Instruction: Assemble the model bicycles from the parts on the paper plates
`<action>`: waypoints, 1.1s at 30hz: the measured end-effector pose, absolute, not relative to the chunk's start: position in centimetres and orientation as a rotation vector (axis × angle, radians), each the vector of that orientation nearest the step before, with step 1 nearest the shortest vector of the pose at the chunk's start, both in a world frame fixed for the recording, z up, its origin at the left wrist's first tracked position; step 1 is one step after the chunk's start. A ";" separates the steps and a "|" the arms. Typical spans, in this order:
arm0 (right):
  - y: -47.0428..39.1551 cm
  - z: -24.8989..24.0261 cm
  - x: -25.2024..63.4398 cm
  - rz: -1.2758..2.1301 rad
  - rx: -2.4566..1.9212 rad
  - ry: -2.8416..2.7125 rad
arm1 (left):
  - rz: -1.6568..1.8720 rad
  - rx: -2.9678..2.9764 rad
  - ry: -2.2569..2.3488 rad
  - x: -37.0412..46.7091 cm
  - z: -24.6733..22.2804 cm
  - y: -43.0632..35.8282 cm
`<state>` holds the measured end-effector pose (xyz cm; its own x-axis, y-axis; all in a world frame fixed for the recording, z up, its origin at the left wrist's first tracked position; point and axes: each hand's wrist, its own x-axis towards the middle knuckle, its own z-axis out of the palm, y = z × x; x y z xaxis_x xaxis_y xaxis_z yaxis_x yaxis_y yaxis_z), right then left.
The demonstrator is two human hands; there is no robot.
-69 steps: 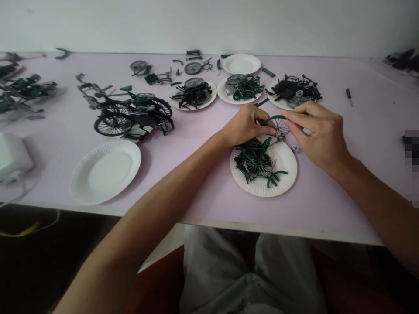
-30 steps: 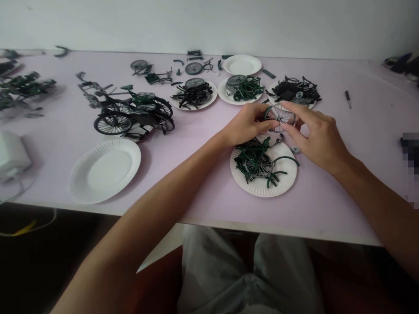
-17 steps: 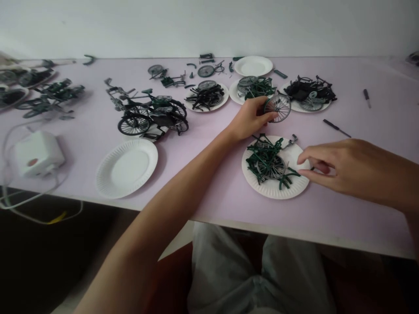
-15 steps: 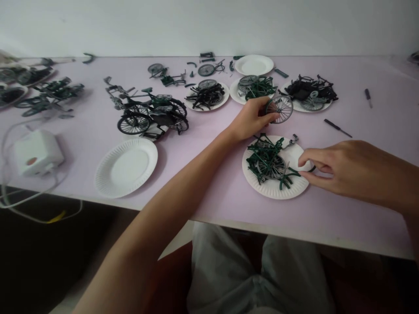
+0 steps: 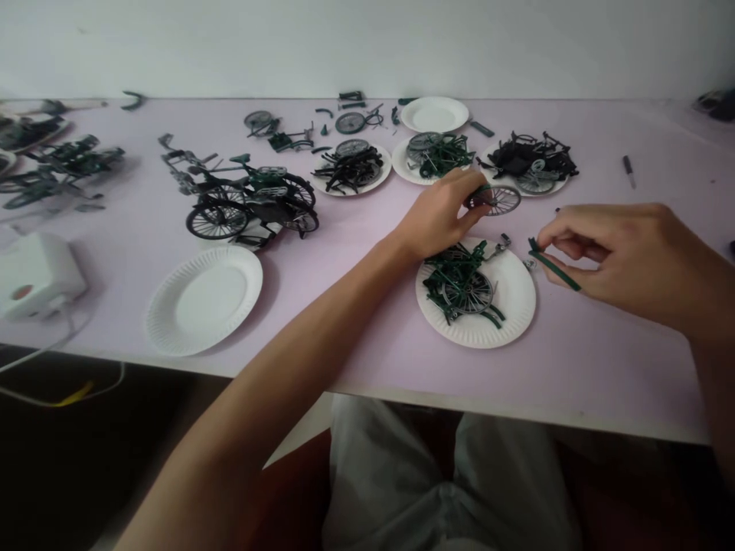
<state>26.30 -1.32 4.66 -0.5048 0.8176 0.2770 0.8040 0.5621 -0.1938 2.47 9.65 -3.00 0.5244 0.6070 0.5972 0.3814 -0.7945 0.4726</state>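
My left hand [image 5: 445, 210] pinches a small spoked model-bicycle wheel [image 5: 505, 200], tilted, above the far edge of a paper plate [image 5: 520, 306]. On that plate lie green bicycle parts [image 5: 453, 268] with a second spoked wheel [image 5: 472, 293] among them. My right hand [image 5: 609, 256], just right of the plate, holds a narrow green strip, slightly curved like a mudguard [image 5: 554, 269], between thumb and fingers. A small grey part [image 5: 529, 264] shows beside the right fingertips; whether it is held I cannot tell. Behind that hand, a screwdriver [image 5: 557, 210] is mostly hidden.
Three plates of parts stand behind, one with black parts [image 5: 350, 167], one with green [image 5: 445, 155], one with black [image 5: 534, 162]. Assembled model bicycles [image 5: 246, 199] are at left, near a bare plate [image 5: 204, 300]. A white power adapter [image 5: 40, 275] and another screwdriver [image 5: 629, 171] lie farther out.
My right hand has lifted the green strip off the plate and moved up and away from it. The wheel in my left hand has tipped flatter. The view has shifted slightly right.
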 end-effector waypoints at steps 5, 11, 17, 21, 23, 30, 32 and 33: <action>-0.9 3.9 25.7 0.067 -1.117 -2.478 | 1.038 2.580 0.808 2.5 -2.6 9.1; -1.4 4.0 25.1 0.022 -1.193 -2.446 | 1.076 2.549 0.826 2.5 -2.3 9.2; -0.3 3.9 25.1 -0.129 -1.068 -2.235 | 1.066 2.594 0.798 2.6 -2.1 9.0; 0.5 3.0 25.3 -0.190 -1.025 -2.159 | 1.017 2.667 0.767 2.9 -1.7 8.4; 0.7 2.8 25.2 -0.178 -1.027 -2.146 | 1.000 2.713 0.758 3.0 -1.5 8.1; 0.8 2.2 24.7 -0.135 -1.087 -2.106 | 1.021 2.734 0.720 3.1 -1.1 7.8; 0.8 2.3 24.7 -0.161 -1.098 -2.107 | 1.019 2.724 0.719 3.1 -1.1 7.8; 0.8 2.4 24.8 -0.174 -1.094 -2.113 | 1.020 2.719 0.722 3.2 -1.1 7.9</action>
